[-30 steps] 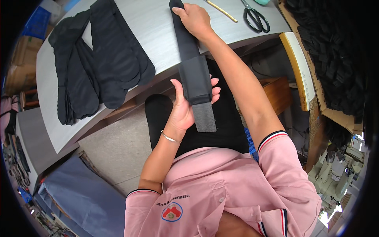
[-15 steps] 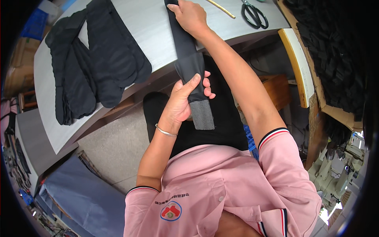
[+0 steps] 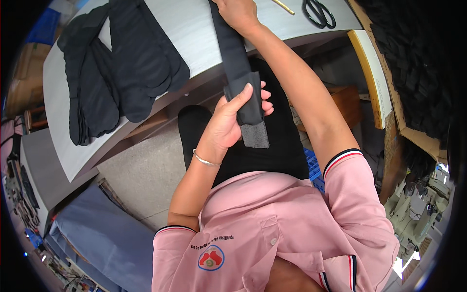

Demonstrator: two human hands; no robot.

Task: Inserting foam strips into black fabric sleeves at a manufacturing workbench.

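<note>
A long black fabric strap point(image 3: 235, 56) with a rough grey patch point(image 3: 255, 136) at its lower end runs down from the table over my lap. My left hand point(image 3: 224, 121) wraps round its lower part, thumb on top, and a wider black layer lies around the strap there. At the upper edge of the view my right hand point(image 3: 242, 18) grips the strap higher up; its fingertips are partly cut off. Several flat black fabric pieces with rounded ends point(image 3: 143, 58) lie on the table to the left, some hanging over its edge.
On the pale table point(image 3: 199, 44) lie black-handled scissors point(image 3: 321, 10) and a thin yellowish stick point(image 3: 283, 7). A cardboard box point(image 3: 422, 139) at the right holds many black pieces. Beside it stands a white board with a yellow edge point(image 3: 374, 73). Blue-grey cloth point(image 3: 107, 238) is at lower left.
My left hand with the strap's lower end has moved slightly up and right. My right hand has shifted upward, drawing the strap with it. The view has shifted a little.
</note>
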